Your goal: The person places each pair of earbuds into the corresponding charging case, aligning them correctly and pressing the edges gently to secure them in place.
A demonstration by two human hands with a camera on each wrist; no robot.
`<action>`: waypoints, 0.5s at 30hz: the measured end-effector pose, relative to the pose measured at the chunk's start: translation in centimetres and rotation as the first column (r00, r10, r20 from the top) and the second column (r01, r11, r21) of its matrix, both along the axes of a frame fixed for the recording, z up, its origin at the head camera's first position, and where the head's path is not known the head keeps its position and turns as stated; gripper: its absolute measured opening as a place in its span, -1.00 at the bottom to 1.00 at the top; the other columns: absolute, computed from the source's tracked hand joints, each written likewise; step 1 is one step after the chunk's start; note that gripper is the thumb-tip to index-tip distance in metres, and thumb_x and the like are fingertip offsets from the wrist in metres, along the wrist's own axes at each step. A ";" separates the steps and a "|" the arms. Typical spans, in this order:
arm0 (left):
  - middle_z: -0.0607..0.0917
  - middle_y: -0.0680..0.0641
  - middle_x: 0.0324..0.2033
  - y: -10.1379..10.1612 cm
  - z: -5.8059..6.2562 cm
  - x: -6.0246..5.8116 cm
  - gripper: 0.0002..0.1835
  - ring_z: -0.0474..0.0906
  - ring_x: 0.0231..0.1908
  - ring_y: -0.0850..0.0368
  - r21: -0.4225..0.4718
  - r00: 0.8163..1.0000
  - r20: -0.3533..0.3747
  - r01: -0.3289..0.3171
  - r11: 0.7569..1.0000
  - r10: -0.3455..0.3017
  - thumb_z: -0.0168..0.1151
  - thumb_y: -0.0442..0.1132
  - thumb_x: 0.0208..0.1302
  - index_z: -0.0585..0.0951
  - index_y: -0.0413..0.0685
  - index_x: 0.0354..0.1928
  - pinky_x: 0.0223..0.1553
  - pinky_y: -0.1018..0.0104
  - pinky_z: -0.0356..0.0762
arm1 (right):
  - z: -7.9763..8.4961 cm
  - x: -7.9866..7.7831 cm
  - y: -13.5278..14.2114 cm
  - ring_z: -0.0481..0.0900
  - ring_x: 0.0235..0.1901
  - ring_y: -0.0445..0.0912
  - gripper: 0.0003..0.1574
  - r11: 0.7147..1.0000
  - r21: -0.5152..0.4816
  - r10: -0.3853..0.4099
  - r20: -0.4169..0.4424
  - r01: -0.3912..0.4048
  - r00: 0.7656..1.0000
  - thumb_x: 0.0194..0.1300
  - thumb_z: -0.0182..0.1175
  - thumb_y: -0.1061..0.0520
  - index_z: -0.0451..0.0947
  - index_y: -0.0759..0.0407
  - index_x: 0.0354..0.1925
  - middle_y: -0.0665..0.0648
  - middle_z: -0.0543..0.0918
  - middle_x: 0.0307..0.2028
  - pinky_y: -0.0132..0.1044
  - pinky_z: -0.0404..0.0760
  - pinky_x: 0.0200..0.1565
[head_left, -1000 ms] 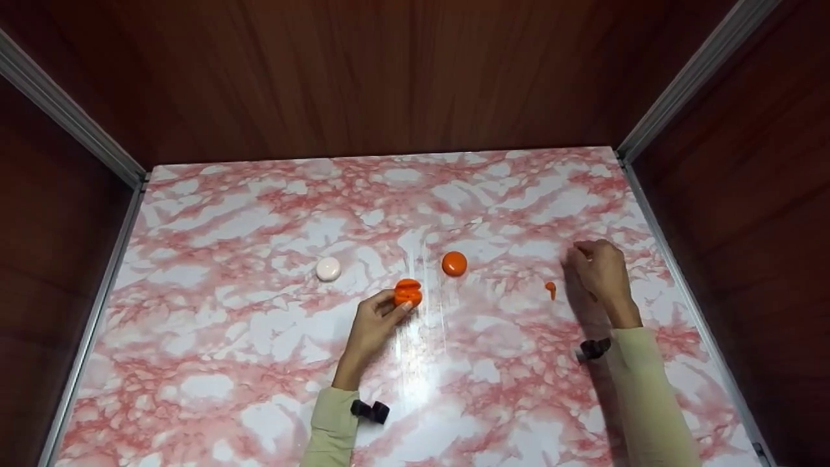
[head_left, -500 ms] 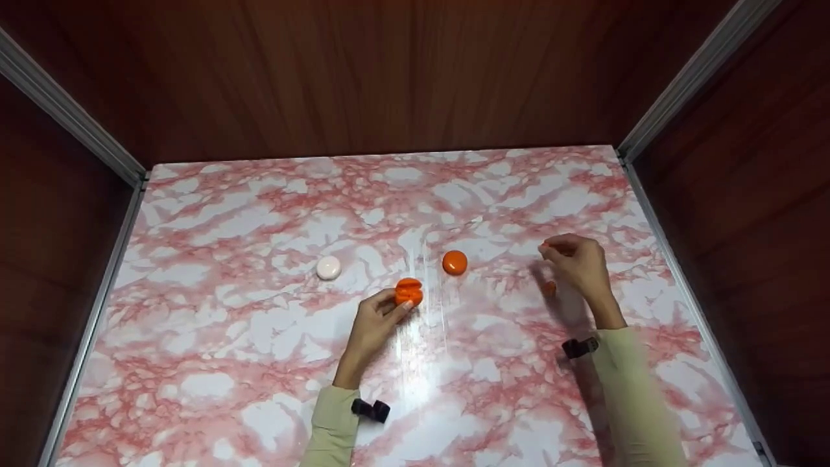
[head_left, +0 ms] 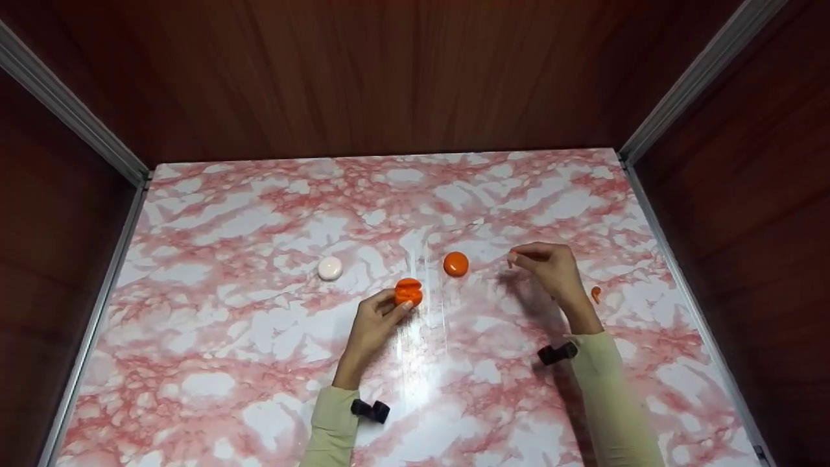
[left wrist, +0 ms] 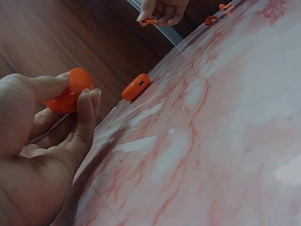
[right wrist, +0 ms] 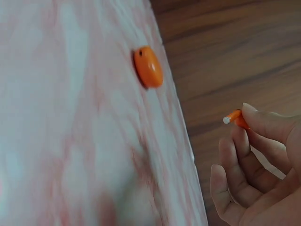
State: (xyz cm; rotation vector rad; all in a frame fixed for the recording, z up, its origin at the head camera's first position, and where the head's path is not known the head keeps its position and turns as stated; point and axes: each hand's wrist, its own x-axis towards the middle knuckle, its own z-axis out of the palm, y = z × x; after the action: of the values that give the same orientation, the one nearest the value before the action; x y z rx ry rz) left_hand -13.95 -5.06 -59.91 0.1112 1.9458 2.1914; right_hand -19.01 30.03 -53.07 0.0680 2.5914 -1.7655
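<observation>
My left hand (head_left: pixel 376 324) grips an open orange earbud case (head_left: pixel 408 293), lid up, above the table's middle. In the left wrist view, thumb and fingers wrap round the case (left wrist: pixel 70 92). My right hand (head_left: pixel 554 269) pinches a small orange earbud (head_left: pixel 512 257) between thumb and fingertips. A pale tip shows on that earbud (right wrist: pixel 235 117) in the right wrist view. Between the hands lies a closed orange case (head_left: pixel 456 264). Beyond the right wrist an orange earbud (head_left: pixel 596 294) lies on the table; the left wrist view shows a second loose earbud (left wrist: pixel 225 6) there.
A closed white case (head_left: pixel 329 268) rests left of the left hand. The table (head_left: pixel 259 357) has a pink and white marbled top. Dark wood panels (head_left: pixel 389 78) with metal edge strips stand at the back and both sides.
My right hand has moved left toward the closed orange case, carrying the pinched earbud. The loose earbud at the far right has come into sight. My left hand has stayed still.
</observation>
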 end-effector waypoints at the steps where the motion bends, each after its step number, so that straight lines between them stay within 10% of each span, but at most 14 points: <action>1: 0.75 -0.35 0.03 0.0 0.0 0.0 -0.63 0.78 -0.04 0.02 0.003 1.000 0.004 -0.001 1.000 0.001 0.37 -0.32 0.42 0.65 -0.38 0.17 -0.11 0.40 0.73 | -0.1 0.0 -0.3 0.79 -0.23 -0.19 -0.54 1.000 -0.010 0.011 -0.001 -0.011 1.000 0.33 0.48 0.01 0.77 0.35 0.02 0.06 0.86 -0.20 -0.32 0.76 -0.17; 15: 0.76 -0.32 0.02 -0.1 -0.4 -0.1 -0.61 0.77 -0.02 -0.19 -0.008 1.000 -0.009 0.020 1.000 -0.020 0.37 -0.27 0.44 0.64 -0.36 0.19 -0.15 0.42 0.70 | 0.3 0.2 -4.7 0.81 -0.13 -0.09 -0.50 0.981 -0.174 0.099 0.047 -0.090 0.994 0.32 0.49 0.07 0.73 0.46 0.02 0.04 0.86 -0.21 -0.09 0.78 0.08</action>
State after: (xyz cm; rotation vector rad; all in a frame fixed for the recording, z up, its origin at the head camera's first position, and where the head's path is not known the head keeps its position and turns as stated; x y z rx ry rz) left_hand -14.00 -5.11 -60.29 0.1390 1.9493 2.1741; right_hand -18.85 25.35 -52.79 -0.0071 2.3522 -1.9150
